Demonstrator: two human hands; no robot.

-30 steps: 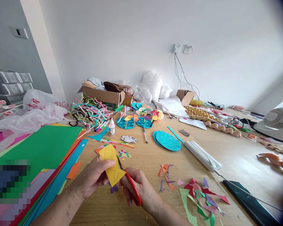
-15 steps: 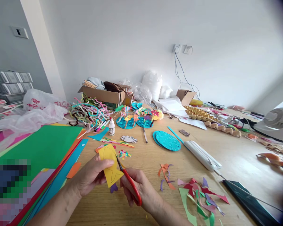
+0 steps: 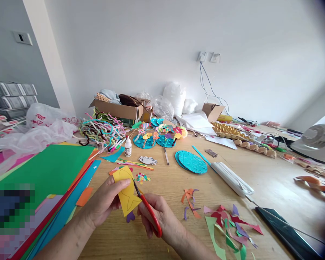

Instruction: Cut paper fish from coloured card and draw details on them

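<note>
Yellow paper is up in front of me, over the table, with a fish drawn on it in dark lines. My left hand pinches it, thumb on top and the other fingers bent underneath, with no gap but the paper. My right hand is curled around the red handles of the scissors. Their dark blades are at the right edge of the paper, next to the fish line. I can't tell how wide apart the blades are.

A little purple shape peeks out below the paper. Off to my right is a messy bunch of cut bits, red, green and purple. On my left is a pile of big colored sheets, with a green one on top.

Past my hands there are tiny colored dots, a white paper fish and two shiny blue ovals, one partly over the other. Then comes a white glue bottle with a red tip. Behind it are fuzzy, bendy sticks in lots of colors, and a brown box stands near the wall.
</note>
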